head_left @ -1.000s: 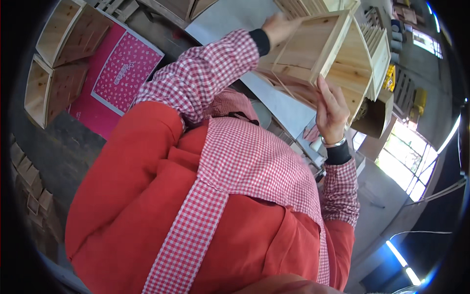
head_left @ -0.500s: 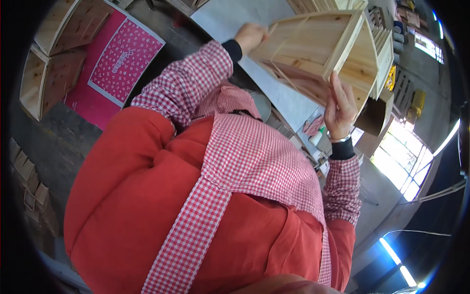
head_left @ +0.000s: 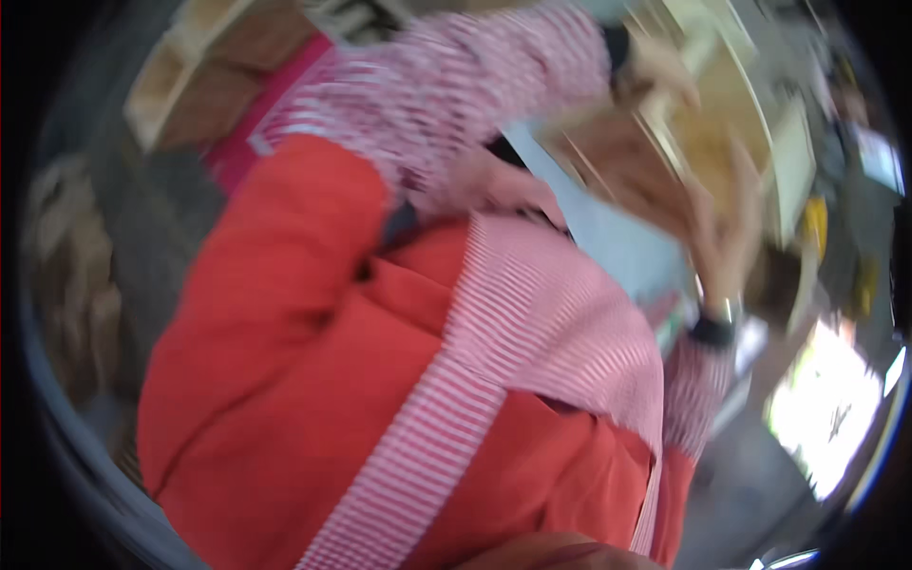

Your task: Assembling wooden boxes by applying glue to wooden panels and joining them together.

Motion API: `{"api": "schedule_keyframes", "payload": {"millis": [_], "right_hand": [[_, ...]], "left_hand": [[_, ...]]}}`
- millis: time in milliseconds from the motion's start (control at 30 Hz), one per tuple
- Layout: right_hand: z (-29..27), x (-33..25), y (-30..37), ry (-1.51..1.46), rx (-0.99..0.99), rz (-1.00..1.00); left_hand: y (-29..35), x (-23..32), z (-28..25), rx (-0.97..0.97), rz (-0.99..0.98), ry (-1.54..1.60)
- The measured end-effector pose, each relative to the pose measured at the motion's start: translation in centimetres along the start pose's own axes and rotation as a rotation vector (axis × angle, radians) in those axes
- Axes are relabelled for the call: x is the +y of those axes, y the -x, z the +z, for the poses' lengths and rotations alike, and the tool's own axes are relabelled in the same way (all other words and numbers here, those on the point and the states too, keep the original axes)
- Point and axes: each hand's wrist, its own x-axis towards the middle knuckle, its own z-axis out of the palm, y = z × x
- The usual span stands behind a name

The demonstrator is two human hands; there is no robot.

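Observation:
Motion blurs the whole head view. A pale wooden box (head_left: 622, 161) lies tilted at the upper right, its open end toward my right side. My left hand (head_left: 660, 68) is at the upper rim of that open end; its fingers are too smeared to read. My right hand (head_left: 727, 228) is at the box's lower near corner, with fingers stretched and spread apart. It appears to touch the rim, though blur hides the exact contact.
Under the box is a light blue-grey tabletop (head_left: 613, 237). More wooden boxes (head_left: 214, 81) stand at the upper left beside a pink printed sheet (head_left: 242, 142). A brown carton (head_left: 774, 285) is beyond my right hand. Blurred wood pieces (head_left: 81, 275) lie far left.
My left hand has moved right along the box to its open end. The view has swung, and the right hand's fingers have spread at the rim.

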Motion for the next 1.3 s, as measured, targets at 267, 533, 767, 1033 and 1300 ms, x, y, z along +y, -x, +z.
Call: {"api": "schedule_keyframes", "payload": {"millis": [267, 533, 767, 1033, 1300], "right_hand": [[0.7, 10.4, 8.4, -0.413, 0.128, 0.688], [2.8, 1.0, 1.3, -0.808, -0.114, 0.15], [10.0, -2.2, -0.6, -1.056, -0.344, -0.007], [17.6, -1.8, -1.4, -0.858, -0.565, 0.278], [19.0, -5.2, -1.6, -0.81, -0.541, 0.549]], "left_hand": [[5.6, 1.1, 6.3, 0.583, -0.024, -0.115], [28.9, -6.0, 14.2, 1.124, 0.085, 0.525], [41.4, -14.6, 19.2, 1.655, 0.39, 1.16], [45.2, -33.1, 5.2, 1.895, 0.705, 1.8], [45.6, -36.1, -2.5, 1.993, 0.531, 1.795]]}}
